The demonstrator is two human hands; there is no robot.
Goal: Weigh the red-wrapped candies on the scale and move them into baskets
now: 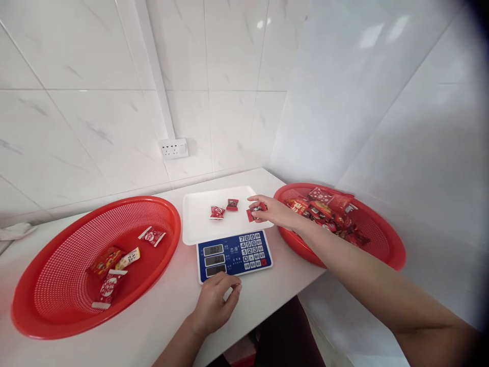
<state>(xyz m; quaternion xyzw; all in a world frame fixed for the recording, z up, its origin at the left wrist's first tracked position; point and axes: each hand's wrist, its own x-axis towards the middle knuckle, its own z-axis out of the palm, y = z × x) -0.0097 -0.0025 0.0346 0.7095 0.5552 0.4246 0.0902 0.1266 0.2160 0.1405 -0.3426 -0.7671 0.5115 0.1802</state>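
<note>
Clamping right hand (pixel 272 210) fingers on red wrapper (pixel 255 210) at right edge of scale tray (pixel 198 224); resting curled-together left hand (pixel 214 306) fingers on bare tabletop (pixel 160 316)

L hand (pixel 214 306) & R hand (pixel 269 210) bare, forearms unsleeved; dark clothing (pixel 284 331) at lap.

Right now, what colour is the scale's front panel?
The front panel is blue; it shows best in the head view.
</note>
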